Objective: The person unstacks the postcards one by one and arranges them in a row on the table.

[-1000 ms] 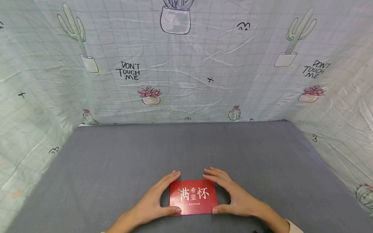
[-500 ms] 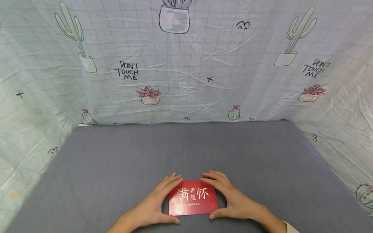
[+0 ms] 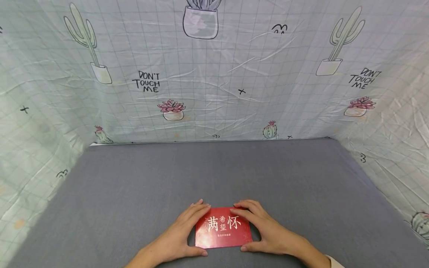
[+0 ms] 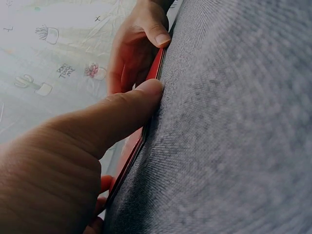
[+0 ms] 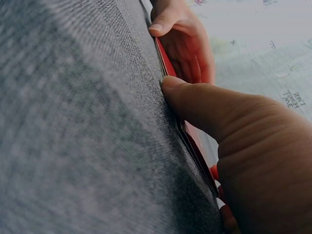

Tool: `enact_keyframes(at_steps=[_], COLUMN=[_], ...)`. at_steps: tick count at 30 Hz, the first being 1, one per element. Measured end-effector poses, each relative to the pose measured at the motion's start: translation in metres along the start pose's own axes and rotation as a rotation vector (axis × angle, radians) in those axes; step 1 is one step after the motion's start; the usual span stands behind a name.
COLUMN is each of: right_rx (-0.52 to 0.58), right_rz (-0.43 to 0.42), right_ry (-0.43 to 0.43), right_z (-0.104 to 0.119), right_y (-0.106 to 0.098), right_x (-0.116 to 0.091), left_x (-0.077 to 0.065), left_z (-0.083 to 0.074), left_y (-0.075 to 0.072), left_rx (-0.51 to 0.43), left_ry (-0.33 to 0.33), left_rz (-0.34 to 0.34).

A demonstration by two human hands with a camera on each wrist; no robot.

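A red booklet [image 3: 222, 229] with white Chinese characters lies flat on the grey cloth, low in the middle of the head view. My left hand [image 3: 179, 234] grips its left part, with the thumb along the near edge and the fingertips at the far edge. On the other side, my right hand [image 3: 268, 230] holds the right part the same way. Thin layers show along the booklet's edge in the left wrist view, where the left thumb [image 4: 122, 109] presses against it. The right thumb [image 5: 200, 100] does likewise in the right wrist view. Most of the other fingers are hidden there.
Grey cloth [image 3: 214, 171] covers the table all round the booklet. A pale curtain [image 3: 214, 74] with printed cacti stands along the back and both sides. A light sleeve cuff [image 3: 333, 262] shows at the right forearm.
Both thumbs have slid from the booklet's top face to its near edge. The fingers have closed in on its far edge. The booklet has hardly moved.
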State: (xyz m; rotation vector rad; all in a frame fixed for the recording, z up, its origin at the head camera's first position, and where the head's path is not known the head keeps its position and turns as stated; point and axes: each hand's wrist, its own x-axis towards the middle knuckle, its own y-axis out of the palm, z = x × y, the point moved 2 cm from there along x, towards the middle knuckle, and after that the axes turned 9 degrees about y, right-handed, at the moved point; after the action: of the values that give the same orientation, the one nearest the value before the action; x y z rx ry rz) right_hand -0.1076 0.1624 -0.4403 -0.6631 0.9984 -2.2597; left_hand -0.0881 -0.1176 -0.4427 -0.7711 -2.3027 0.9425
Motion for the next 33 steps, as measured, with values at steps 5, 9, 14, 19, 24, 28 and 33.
enact_keyframes(at_steps=[5, 9, 14, 19, 24, 28, 33], right_rx=[0.007, 0.031, 0.038, 0.054, 0.064, 0.066, 0.058], right_rz=[-0.01, -0.004, -0.023, -0.041, -0.056, -0.064, -0.066], right_ry=[-0.007, 0.004, -0.012, -0.028, -0.038, -0.043, -0.031], right_z=[0.0003, 0.0011, 0.0008, 0.0015, 0.0022, 0.0026, 0.0029], right_y=[-0.0005, -0.0011, -0.0012, -0.001, -0.001, -0.0015, -0.0028], right_x=[-0.0001, 0.0, -0.0005, -0.0009, -0.0008, -0.0008, -0.0014], left_x=[0.001, 0.0013, 0.0004, -0.0008, -0.002, -0.0014, -0.0001], left_z=[-0.0014, -0.0012, -0.0003, 0.0001, 0.0, -0.0003, -0.0008], left_y=[0.0001, 0.0001, 0.0006, 0.0005, 0.0003, -0.0002, -0.0029], left_rx=[-0.005, 0.009, 0.029, 0.022, 0.04, 0.042, 0.042], left_ry=[-0.028, -0.007, 0.022, 0.023, 0.058, 0.108, 0.139], left_rz=[0.015, 0.01, -0.006, -0.016, -0.06, -0.113, -0.15])
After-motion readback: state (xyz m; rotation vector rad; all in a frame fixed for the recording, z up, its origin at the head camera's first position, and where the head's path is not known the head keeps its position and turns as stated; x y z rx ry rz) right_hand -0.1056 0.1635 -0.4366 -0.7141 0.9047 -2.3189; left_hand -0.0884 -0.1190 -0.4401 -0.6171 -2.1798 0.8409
